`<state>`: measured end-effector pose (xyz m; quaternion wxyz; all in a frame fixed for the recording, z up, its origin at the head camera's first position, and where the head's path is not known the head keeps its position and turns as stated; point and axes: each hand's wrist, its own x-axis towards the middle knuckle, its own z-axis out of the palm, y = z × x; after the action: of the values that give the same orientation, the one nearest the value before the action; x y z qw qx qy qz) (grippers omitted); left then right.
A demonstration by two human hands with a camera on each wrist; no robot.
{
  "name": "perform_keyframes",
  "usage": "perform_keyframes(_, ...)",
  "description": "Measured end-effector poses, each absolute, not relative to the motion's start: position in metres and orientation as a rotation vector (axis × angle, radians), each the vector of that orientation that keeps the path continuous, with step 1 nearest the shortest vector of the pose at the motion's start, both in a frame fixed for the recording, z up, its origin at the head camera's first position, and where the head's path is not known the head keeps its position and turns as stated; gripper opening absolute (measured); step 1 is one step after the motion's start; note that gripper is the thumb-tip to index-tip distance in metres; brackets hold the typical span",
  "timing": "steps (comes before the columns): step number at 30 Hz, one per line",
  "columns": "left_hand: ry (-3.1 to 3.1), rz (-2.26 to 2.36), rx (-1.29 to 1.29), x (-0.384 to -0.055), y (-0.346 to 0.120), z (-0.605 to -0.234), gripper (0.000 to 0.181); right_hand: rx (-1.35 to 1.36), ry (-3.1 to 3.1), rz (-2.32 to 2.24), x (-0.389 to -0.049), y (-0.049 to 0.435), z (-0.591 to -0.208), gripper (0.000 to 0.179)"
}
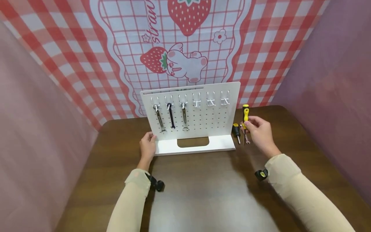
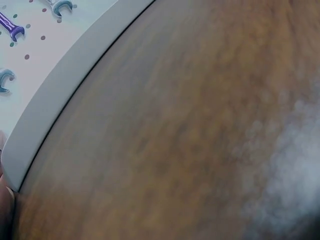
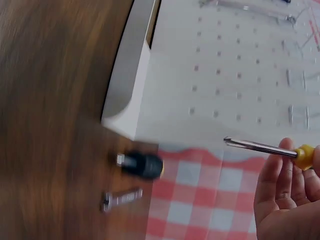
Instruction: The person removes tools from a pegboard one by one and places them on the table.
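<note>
A white pegboard (image 1: 203,122) stands on the table, three wrenches hanging from its left hooks, among them a dark wrench (image 1: 171,116). My left hand (image 1: 148,145) grips the board's lower left edge; in the left wrist view only a bit of its fingers (image 2: 6,205) shows beside the base corner. To the right of the board, my right hand (image 1: 261,133) pinches a screwdriver (image 1: 246,114) by its yellow and black handle, shaft pointing down. Its metal shaft (image 3: 260,146) shows in the right wrist view, tip near the board's side edge.
Beside the board's right end lie a second, black-handled screwdriver (image 1: 236,130) and a small wrench (image 1: 247,140). Three white hooks (image 1: 211,102) on the right of the board carry nothing. A red checked cloth (image 1: 261,48) hangs behind the brown table (image 1: 116,167).
</note>
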<state>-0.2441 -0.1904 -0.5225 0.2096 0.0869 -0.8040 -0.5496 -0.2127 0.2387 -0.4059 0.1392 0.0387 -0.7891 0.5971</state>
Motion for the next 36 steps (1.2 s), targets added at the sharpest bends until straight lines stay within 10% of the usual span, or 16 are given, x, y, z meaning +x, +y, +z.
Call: perform_keyframes(36, -2.247, -1.581, 0.252, -0.254, -0.19, -0.524, 0.02, -0.299, -2.994, 1.366, -0.303, 0.319, -0.468, 0.037)
